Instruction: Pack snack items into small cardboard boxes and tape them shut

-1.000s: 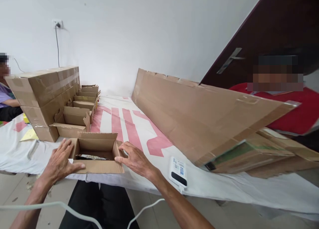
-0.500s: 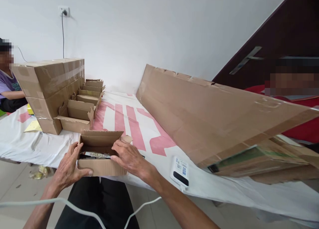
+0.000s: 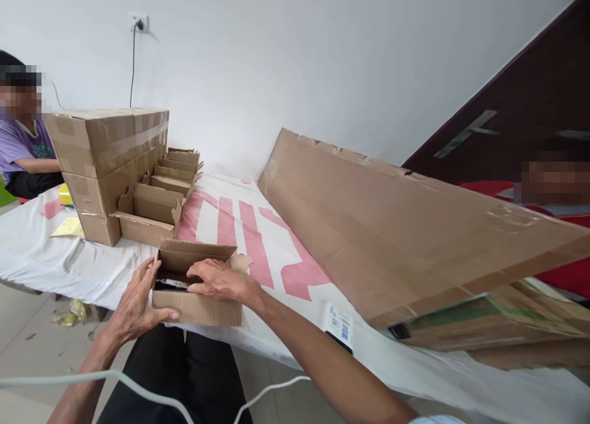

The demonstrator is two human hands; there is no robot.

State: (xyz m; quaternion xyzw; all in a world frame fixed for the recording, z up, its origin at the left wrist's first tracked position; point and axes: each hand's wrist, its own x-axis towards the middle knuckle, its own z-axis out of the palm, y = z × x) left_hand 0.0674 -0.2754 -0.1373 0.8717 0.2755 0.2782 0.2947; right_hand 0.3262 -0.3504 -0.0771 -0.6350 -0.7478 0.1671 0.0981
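Observation:
An open cardboard box sits at the table's near edge, its back flap standing up. My left hand grips its left end, fingers along the side and thumb across the front wall. My right hand reaches over the right part of the box, fingers bent and apart from the thumb, with fingertips inside. Beneath it lies a packet with light printing, mostly covered by the hand and the front wall. Whether the fingertips touch the packet is hard to make out.
Open cardboard boxes stand in a row beside a stack of taped cartons at left. A large cardboard sheet leans at right, near a white device. A white cable crosses in front. Another person sits far left.
My right hand has slid leftward over the box and now covers more of the packet. My left hand keeps its hold. The whole view has shifted slightly.

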